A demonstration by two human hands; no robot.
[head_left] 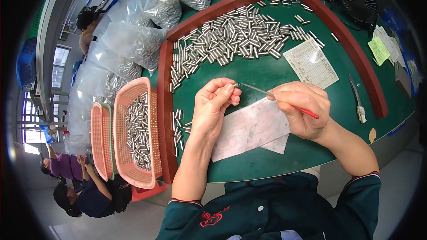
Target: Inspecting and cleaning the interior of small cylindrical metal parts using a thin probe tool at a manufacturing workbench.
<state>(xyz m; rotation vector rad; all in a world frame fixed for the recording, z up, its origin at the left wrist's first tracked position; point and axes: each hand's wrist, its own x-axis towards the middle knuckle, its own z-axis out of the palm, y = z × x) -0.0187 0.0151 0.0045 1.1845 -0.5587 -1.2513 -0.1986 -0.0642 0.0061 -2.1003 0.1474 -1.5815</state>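
My left hand (212, 102) pinches a small shiny metal cylinder (236, 85) between thumb and fingertips, above the green tabletop. A slim file-like tool with a grey shaft (257, 89) and a red handle is gripped in my right hand (307, 106). Its tip is at the cylinder's end; contact is too small to make out. Under both hands lies a smudged white paper sheet (251, 129). Beyond them spreads a large heap of similar metal cylinders (235, 35), with several more left of my left wrist.
A red-brown wooden border (166, 120) edges the work area. Left of it stand a pink basket (155, 142) of cylinders and clear bags (162, 9) of parts. To the right lie a printed card (311, 64), a pointed tool with a wrapped handle (360, 112) and a black fan (357, 0). People work at left.
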